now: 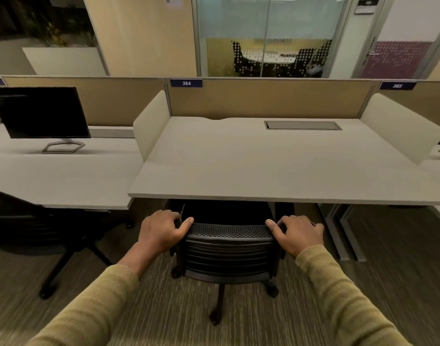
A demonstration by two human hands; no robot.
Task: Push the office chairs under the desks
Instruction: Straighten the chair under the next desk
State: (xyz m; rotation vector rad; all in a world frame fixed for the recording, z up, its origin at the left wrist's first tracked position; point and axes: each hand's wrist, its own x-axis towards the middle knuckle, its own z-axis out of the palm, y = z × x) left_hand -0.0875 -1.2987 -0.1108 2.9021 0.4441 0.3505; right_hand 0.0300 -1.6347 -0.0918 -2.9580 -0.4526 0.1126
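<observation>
While both sleeves reach fwd from 6 o'clock, the left hand (162,229) and right hand (297,233) are each clamped on a top corner of the black mesh chair (227,248), thumbs lying inward on the top edge, fingers curled over the front side. The hands sit well apart, one per corner, w/ the chair back directly between them at 12 o'clock from the wearer.

Progress, as a judgement: this chair looks approx. done. Its seat is already hidden beneath the tabletop (264,166) marked 384, the back stands just beside the front edge, and only the rear casters and base still show on the carpet (151,308). Maybe a short last shove remains; can't tell if the armrests touch the edge.

Still left: a second chair (26,226) at 9 o'clock stands mostly out from the next tabletop (51,176), base legs fully exposed, so that one needs pushing in. That tabletop carries a monitor (39,113).

Farther out at 12 o'clock, a tan divider panel (264,98) backs the row, then a glass-walled room (264,36). Any chair at the 3 o'clock spot isn't visible.
</observation>
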